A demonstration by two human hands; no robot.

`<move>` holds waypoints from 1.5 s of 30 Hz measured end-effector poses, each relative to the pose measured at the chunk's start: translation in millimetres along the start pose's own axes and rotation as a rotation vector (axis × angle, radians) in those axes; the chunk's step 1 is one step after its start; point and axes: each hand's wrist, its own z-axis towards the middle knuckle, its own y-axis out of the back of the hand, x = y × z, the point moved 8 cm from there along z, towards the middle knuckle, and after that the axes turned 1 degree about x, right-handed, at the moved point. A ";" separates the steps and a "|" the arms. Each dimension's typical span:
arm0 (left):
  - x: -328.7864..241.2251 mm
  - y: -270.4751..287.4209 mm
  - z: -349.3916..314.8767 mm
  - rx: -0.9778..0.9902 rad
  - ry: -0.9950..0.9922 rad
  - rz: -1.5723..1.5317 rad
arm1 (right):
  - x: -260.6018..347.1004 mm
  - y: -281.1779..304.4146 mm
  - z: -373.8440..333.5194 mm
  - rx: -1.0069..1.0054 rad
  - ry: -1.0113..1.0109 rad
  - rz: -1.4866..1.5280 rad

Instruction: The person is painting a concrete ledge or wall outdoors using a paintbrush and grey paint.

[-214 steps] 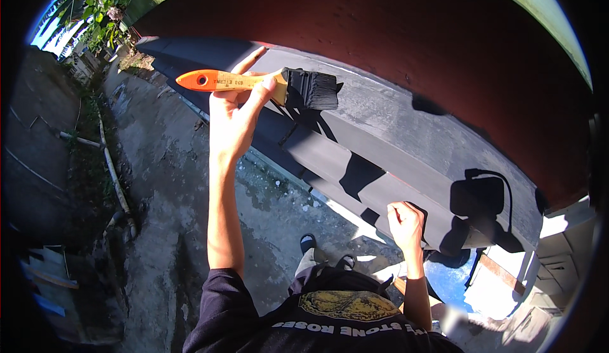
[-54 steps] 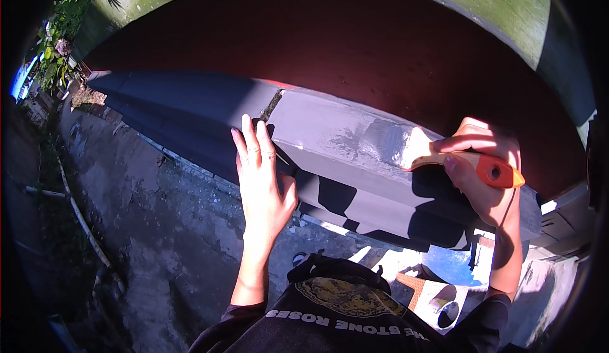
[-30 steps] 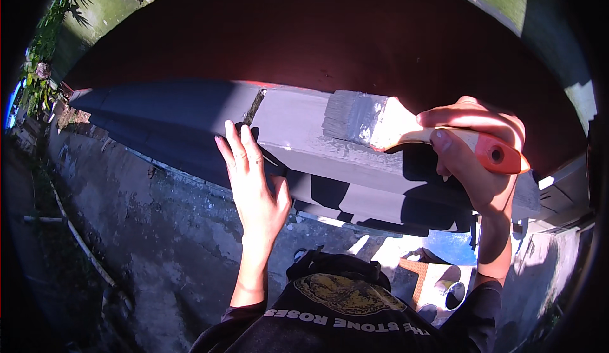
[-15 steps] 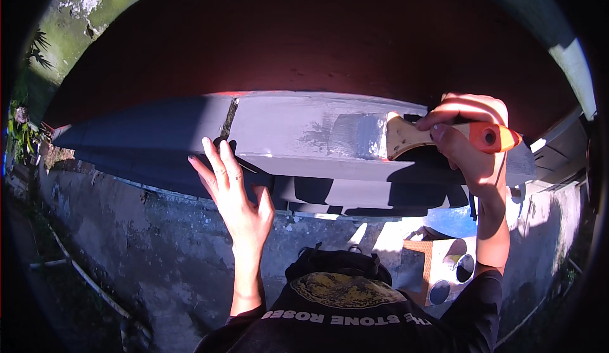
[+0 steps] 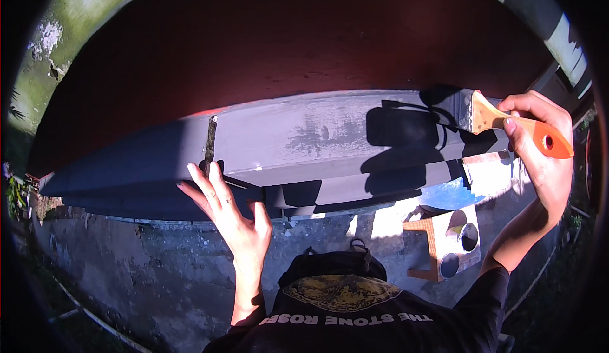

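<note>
- Fingers point(image 5: 533, 103) of the right hand point(image 5: 549, 172) pinched a flat paintbrush point(image 5: 488, 115) by its orange-ended handle; its dark bristles lay just left of them, over the right part of a grey ledge point(image 5: 254, 131), contact unclear.
- Spread fingers of the left hand point(image 5: 242, 226) held nothing, tips beside the lower end of a dark gap point(image 5: 210, 140); touch could not be told.
- Patchy dark streaks point(image 5: 330, 134) marked the ledge between both hands' fingers, a reddish-brown panel point(image 5: 304, 29) beyond.
- Coating the ledge appeared to be the step in hand, partly done; the next move seemed to call for level strokes leftward from the right fingers, over the streaks, keeping off the panel.
</note>
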 end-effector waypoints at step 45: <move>-4.3 0.9 2.9 0.117 0.001 -0.047 | 86.4 -60.8 10.7 0.079 0.200 0.304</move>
